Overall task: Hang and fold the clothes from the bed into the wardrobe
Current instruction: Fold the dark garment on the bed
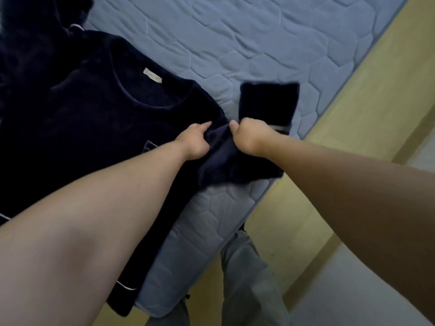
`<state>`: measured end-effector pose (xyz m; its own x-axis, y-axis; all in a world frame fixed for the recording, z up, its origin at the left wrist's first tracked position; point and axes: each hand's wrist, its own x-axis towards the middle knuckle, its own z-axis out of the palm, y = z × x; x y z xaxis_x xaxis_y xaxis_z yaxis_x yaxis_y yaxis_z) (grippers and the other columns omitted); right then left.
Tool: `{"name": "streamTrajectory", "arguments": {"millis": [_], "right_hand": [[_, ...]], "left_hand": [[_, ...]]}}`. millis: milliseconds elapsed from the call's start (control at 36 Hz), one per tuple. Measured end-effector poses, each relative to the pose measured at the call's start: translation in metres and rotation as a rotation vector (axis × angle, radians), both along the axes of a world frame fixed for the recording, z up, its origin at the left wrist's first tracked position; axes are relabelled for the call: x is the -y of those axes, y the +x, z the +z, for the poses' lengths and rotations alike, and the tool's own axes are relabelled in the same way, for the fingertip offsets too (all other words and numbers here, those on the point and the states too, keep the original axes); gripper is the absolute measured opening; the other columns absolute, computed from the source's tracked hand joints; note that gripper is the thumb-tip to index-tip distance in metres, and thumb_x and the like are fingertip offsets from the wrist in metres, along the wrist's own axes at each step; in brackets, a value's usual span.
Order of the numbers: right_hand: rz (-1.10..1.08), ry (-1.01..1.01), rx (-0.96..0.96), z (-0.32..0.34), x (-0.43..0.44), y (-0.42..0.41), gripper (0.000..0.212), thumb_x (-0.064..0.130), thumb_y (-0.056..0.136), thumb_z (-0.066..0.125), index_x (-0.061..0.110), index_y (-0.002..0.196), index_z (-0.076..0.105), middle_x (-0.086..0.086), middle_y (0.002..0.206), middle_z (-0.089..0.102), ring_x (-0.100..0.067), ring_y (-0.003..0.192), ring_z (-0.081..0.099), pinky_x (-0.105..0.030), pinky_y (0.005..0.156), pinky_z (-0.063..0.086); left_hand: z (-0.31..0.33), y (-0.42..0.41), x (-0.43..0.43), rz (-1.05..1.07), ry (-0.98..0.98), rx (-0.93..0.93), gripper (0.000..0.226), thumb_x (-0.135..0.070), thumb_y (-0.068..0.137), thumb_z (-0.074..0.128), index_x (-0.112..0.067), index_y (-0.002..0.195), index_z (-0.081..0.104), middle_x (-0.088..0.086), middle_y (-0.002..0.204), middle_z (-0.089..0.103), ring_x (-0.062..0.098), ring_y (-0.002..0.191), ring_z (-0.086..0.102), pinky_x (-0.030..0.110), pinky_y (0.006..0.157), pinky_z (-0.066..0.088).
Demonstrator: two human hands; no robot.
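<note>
A dark navy top with a round neck and a pale label lies spread flat on the bed. Its right sleeve sticks out over the quilted mattress and has a pale stripe near the cuff. My left hand grips the fabric at the shoulder seam, thumb on top. Close beside it, my right hand is curled tight around the sleeve. A fold of the sleeve bunches up between and below the two hands.
More dark clothing lies heaped at the far left of the bed. The mattress edge runs diagonally, with a yellowish bed frame beyond it. My legs in grey trousers stand against the bed's near corner.
</note>
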<state>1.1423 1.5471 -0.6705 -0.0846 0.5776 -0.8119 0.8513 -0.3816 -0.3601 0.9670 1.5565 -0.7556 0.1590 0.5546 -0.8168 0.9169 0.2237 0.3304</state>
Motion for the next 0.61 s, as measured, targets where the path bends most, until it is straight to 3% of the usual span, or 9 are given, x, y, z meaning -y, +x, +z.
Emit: {"name": "streamTrajectory", "arguments": {"millis": [56,139,222,278,389,444,528,583,611], "right_hand": [[-0.231,-0.330,-0.152,0.002,-0.008,-0.003,0.060,0.050,0.105,0.030,0.005,0.138,0.053,-0.018,0.136,0.059,-0.031,0.124,0.057,-0.036,0.101,0.044],[-0.414,-0.799,-0.327,0.005,-0.014,-0.002,0.054,0.064,0.091,0.055,0.015,0.095,0.079,-0.008,0.099,0.077,-0.021,0.086,0.075,-0.032,0.076,0.060],[-0.427,-0.824,-0.358,-0.004,-0.017,-0.006,0.035,0.043,0.092,0.063,0.013,0.084,0.079,-0.005,0.095,0.077,-0.020,0.079,0.073,-0.033,0.081,0.057],[-0.535,-0.787,-0.348,-0.004,-0.018,-0.010,0.023,0.028,0.093,0.062,0.010,0.088,0.073,-0.007,0.084,0.075,-0.022,0.068,0.072,-0.031,0.069,0.060],[-0.729,-0.756,-0.377,-0.002,-0.010,-0.021,0.027,0.012,0.098,0.051,0.011,0.074,0.065,-0.005,0.055,0.065,-0.019,0.044,0.064,-0.026,0.041,0.052],[-0.819,-0.736,-0.393,0.000,-0.005,-0.027,0.033,0.012,0.101,0.047,0.012,0.071,0.062,-0.003,0.053,0.064,-0.019,0.043,0.063,-0.024,0.036,0.049],[-0.902,-0.671,-0.375,0.002,0.002,-0.036,0.029,0.015,0.103,0.044,0.011,0.080,0.062,-0.007,0.074,0.067,-0.021,0.068,0.060,-0.025,0.052,0.054],[-0.955,-0.583,-0.326,0.004,0.006,-0.045,0.022,0.014,0.104,0.038,0.011,0.098,0.059,-0.008,0.099,0.063,-0.020,0.080,0.055,-0.028,0.079,0.050],[-1.003,-0.560,-0.317,0.006,0.009,-0.049,0.025,0.014,0.105,0.036,0.010,0.112,0.059,-0.009,0.107,0.060,-0.021,0.088,0.055,-0.028,0.086,0.044]], "left_hand": [[0.000,-0.002,0.001,0.039,-0.010,0.024,0.076,-0.023,0.092,0.063,-0.028,0.157,0.025,0.004,0.162,0.027,0.025,0.144,0.034,0.024,0.113,0.026],[0.001,-0.009,0.006,0.184,-0.052,0.088,0.075,-0.006,0.088,0.064,-0.024,0.155,0.033,0.009,0.153,0.044,0.024,0.137,0.045,0.019,0.104,0.033],[0.010,-0.016,0.020,0.530,-0.110,0.235,0.068,0.011,0.083,0.060,-0.022,0.143,0.053,0.015,0.133,0.062,0.023,0.112,0.062,0.031,0.101,0.048],[0.018,-0.020,0.034,0.753,0.014,0.288,0.052,0.014,0.082,0.059,-0.017,0.123,0.066,0.009,0.121,0.068,0.018,0.104,0.065,0.031,0.099,0.052],[0.037,-0.031,0.075,0.857,0.413,0.068,0.030,0.001,0.079,0.058,-0.029,0.078,0.065,-0.015,0.075,0.066,-0.008,0.069,0.059,0.007,0.072,0.046],[0.047,-0.031,0.099,1.031,0.397,0.018,0.026,-0.004,0.079,0.057,-0.027,0.071,0.065,-0.014,0.071,0.065,-0.005,0.065,0.059,0.013,0.063,0.045],[0.054,-0.022,0.129,1.440,0.103,0.118,0.025,0.001,0.082,0.051,-0.014,0.083,0.072,0.002,0.074,0.069,0.020,0.073,0.064,0.028,0.063,0.052],[0.062,-0.015,0.144,1.580,-0.190,0.342,0.026,0.003,0.086,0.049,-0.010,0.092,0.071,0.005,0.070,0.070,0.021,0.068,0.064,0.028,0.060,0.056],[0.068,-0.012,0.149,1.635,-0.314,0.465,0.025,0.001,0.088,0.048,-0.011,0.092,0.070,0.006,0.073,0.071,0.019,0.072,0.067,0.031,0.069,0.059]]}}
